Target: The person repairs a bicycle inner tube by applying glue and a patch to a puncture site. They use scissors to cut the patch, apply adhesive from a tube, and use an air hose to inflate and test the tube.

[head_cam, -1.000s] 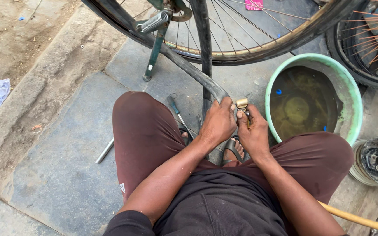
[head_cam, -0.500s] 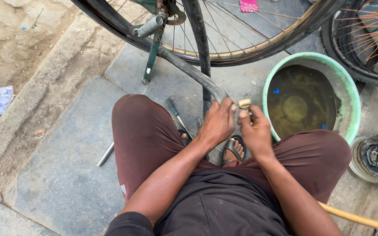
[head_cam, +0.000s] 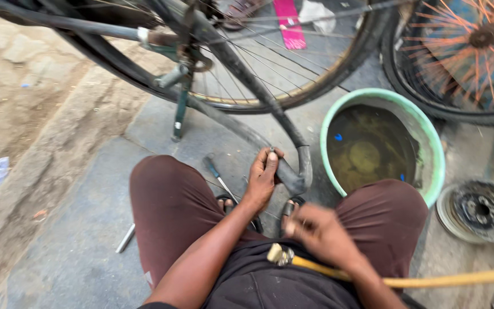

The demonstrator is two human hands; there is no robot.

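My left hand (head_cam: 263, 178) grips a black inner tube (head_cam: 290, 173) that loops down from the bicycle wheel (head_cam: 270, 63) to a bend just above my knees. My right hand (head_cam: 322, 233), blurred, is low over my lap and closed on a yellow hose (head_cam: 430, 281) near its brass end fitting (head_cam: 280, 255). The hose runs off toward the right edge. I am squatting, with brown trousers and sandalled feet below the tube.
A green basin (head_cam: 437, 149) of murky water stands right of my hands. A screwdriver-like tool (head_cam: 219, 178) and a metal rod (head_cam: 126, 238) lie on the stone slab. A round metal hub part (head_cam: 478, 210) sits at right, an orange-spoked wheel (head_cam: 475, 51) beyond.
My right hand has left the tube's valve and dropped back to my lap, now holding the yellow hose. My left hand stays on the tube. The view has tilted upward.
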